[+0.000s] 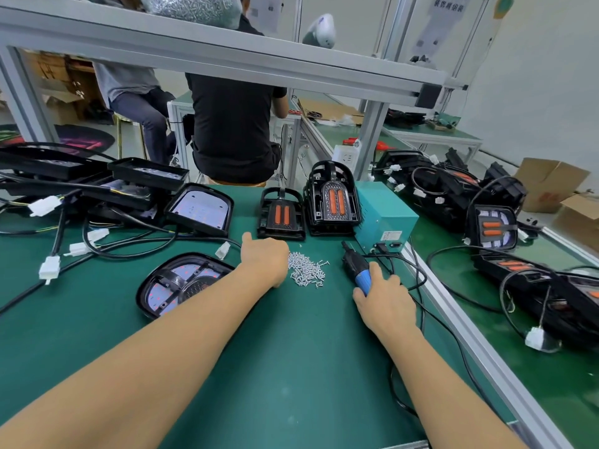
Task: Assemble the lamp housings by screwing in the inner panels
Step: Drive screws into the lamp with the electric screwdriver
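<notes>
left hand (265,257) at pile of small silver screws (307,272), fingers hidden, grip unclear; right hand (384,301) grips blue-handled electric screwdriver (356,270), ready to drive.

Surface: green-matted workbench (291,367) with an aluminium edge rail.
Landmark: loose pile of small silver screws (306,270), mid-bench.
Behind pile: two black ribbed inner panels with orange strips (281,215), (332,202); teal metal power box (384,215) to their right.
Left of pile: black lamp housing with pale LED board (181,283); beyond it, stacked black housings with white-plug cables (97,192).
</notes>
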Demonstrator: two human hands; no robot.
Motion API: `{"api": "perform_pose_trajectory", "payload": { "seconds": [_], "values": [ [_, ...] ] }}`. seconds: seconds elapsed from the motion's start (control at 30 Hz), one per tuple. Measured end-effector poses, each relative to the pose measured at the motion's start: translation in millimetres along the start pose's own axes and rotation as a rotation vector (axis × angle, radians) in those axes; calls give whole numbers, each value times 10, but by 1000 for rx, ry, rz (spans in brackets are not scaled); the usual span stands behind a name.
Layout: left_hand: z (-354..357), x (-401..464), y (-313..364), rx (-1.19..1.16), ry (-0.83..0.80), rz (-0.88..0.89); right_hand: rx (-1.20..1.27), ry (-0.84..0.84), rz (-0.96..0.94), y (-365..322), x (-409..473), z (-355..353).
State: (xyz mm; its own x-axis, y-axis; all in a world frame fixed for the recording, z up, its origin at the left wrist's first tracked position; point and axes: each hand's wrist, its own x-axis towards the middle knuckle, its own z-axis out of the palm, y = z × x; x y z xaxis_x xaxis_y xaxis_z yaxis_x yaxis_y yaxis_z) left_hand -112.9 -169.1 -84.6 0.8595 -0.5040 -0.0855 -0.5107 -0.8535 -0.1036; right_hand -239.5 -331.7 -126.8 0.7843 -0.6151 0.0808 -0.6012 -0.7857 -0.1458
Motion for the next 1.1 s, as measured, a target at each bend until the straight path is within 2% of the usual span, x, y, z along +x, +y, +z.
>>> {"api": "perform_pose_trajectory", "payload": {
  "seconds": [0.13,0.3,0.37,0.43,0.6,0.67,0.77,0.9,1.1],
  "values": [
    [20,-5,-4,-13,8,-15,-2,-5,-2,0,-5,0],
    [5,-32,2,3,1,60,-21,-21,1,2,12,4],
    [-36,-51,-4,-89,32,74,-12,-31,11,12,15,7],
    [-117,-87,-44,-324,90,69,33,-73,42,32,52,-35],
    [-261,-368,-354,-1213,127,87,148,-320,123,107,251,-254],
    [-244,-514,-500,-1429,128,71,354,-366,153,139,291,-286],
    [-164,-695,-690,-1676,130,-18,860,-445,297,141,291,-386],
    [-68,-854,-833,-1856,121,-66,1442,-537,298,-67,207,-691],
    [19,-978,-870,-1963,142,-57,2148,-295,101,-603,-13,-1142]
  ]
}}
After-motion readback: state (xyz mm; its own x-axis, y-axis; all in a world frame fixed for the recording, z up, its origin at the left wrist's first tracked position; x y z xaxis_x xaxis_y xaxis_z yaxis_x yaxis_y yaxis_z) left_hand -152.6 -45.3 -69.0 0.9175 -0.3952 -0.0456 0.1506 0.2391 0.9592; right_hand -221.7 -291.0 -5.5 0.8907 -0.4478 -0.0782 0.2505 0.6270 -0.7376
